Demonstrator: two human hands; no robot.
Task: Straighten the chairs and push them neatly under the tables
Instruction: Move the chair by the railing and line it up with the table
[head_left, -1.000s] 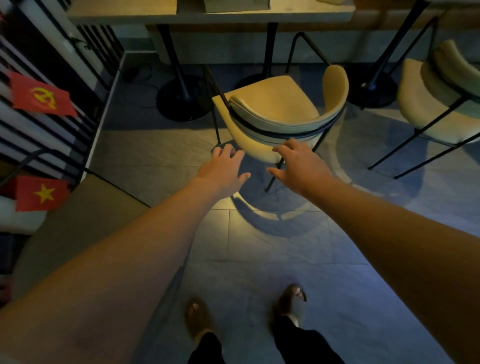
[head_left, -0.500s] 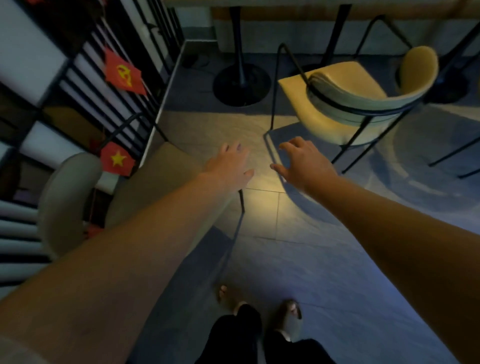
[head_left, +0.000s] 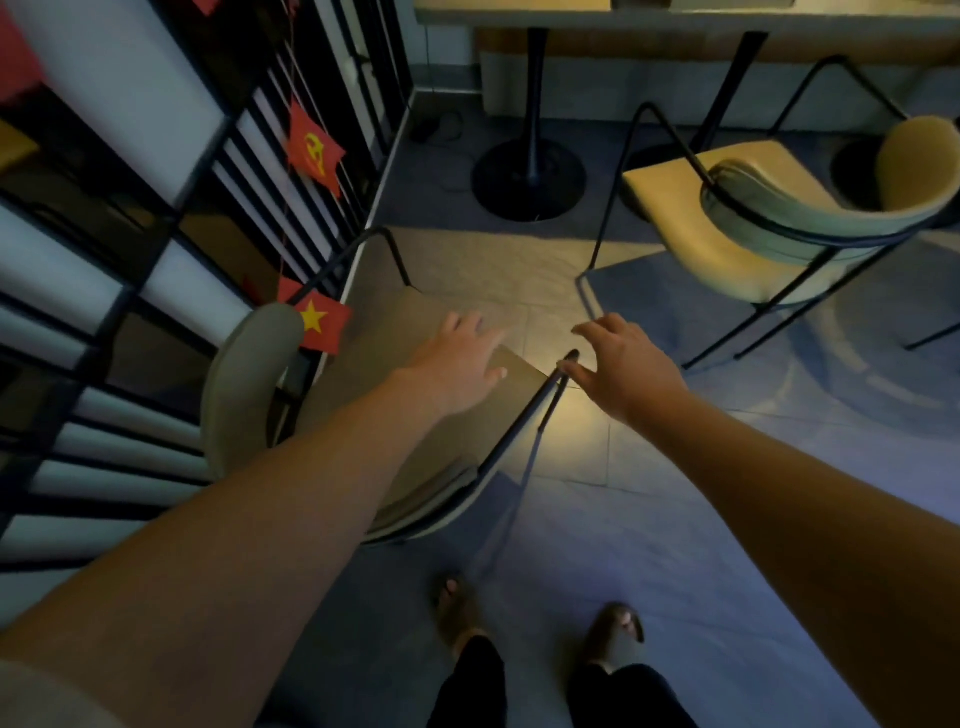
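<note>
A beige padded chair (head_left: 395, 332) with a black metal frame stands at lower left beside the railing, its curved backrest (head_left: 244, 379) to the left. My left hand (head_left: 460, 358) hovers open over its seat, fingers spread. My right hand (head_left: 626, 364) is open just right of the chair's front frame corner (head_left: 569, 358), its thumb at or near the black tube. A second beige chair (head_left: 753, 208) stands at upper right, in front of a pale table (head_left: 519, 13) on a black pedestal (head_left: 527, 176).
A black barred railing (head_left: 249, 171) with small red flags (head_left: 314, 150) runs along the left. Another pedestal base (head_left: 862, 171) sits at far right. My two feet (head_left: 535, 618) stand on the grey tiled floor at the bottom.
The view has swung left: the second chair slid to the upper right and the chair by the railing came fully into view. Both hands now reach over that chair, still holding nothing.
</note>
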